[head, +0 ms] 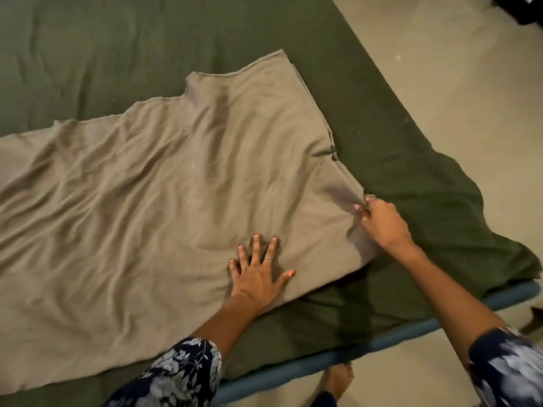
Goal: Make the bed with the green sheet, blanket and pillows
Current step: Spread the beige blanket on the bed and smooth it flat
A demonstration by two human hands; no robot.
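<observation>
Just blanket (pixel 152 201) edge within right grip (pixel 379 221)

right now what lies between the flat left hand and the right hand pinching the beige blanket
Head view: only wrinkled beige fabric blanket lies between left hand and right hand.

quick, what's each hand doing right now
Left hand: open, flat on the blanket.
Right hand: fingers pinching the blanket's edge.
</observation>
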